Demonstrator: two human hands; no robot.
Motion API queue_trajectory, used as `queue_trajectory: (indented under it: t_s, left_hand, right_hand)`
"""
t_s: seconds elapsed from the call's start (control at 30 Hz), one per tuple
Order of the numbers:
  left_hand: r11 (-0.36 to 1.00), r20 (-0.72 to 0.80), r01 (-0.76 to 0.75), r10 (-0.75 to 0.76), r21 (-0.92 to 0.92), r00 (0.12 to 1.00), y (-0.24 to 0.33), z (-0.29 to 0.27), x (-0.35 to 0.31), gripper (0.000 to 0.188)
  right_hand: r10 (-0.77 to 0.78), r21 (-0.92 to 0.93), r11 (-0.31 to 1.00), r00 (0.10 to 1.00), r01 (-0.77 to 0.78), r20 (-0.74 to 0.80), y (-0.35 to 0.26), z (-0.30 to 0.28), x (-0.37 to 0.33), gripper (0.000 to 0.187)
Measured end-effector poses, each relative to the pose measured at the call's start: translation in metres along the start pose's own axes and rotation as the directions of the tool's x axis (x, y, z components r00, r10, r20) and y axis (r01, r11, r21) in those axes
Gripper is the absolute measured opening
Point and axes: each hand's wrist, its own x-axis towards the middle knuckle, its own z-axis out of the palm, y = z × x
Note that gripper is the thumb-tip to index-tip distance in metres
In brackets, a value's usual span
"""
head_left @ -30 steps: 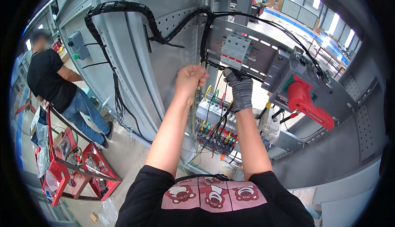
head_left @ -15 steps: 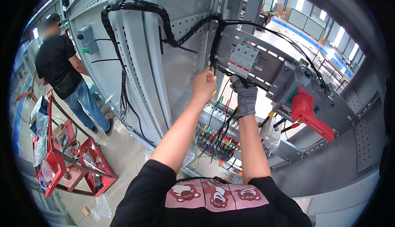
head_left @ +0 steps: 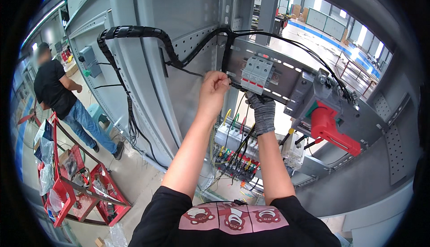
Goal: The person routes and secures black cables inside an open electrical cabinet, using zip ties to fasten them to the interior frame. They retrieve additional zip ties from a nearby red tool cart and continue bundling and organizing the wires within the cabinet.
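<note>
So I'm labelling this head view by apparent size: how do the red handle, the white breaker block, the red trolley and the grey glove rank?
Largest to smallest as they look:
1. red trolley
2. red handle
3. white breaker block and grey glove: too alike to rank

The trolley stands farther off, so its true size is unsure.

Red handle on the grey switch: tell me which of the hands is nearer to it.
Right. The gloved right hand is below the white breakers, left of the red handle. The bare left hand is farther left, at the black cable.
</note>
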Motion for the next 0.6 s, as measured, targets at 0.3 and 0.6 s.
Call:
queue_trajectory:
  t_s: [0.3,0.6]
  left_hand:
    - [0.986,0.069,-0.152,0.147,0.074,0.987,-0.049,-0.007,-0.024,0.007]
    - [0.94,-0.058,-0.067,0.05,-0.334,0.997,-0.022,0.01,-0.01,0.009]
  right_hand:
    - [-0.025,0.075,0.997,1.0,0.025,-0.003,0.008,-0.004,0.001,0.025]
    - [-0.018,0.025,1.0,1.0,0.018,-0.003,0.004,-0.006,0.003,0.029]
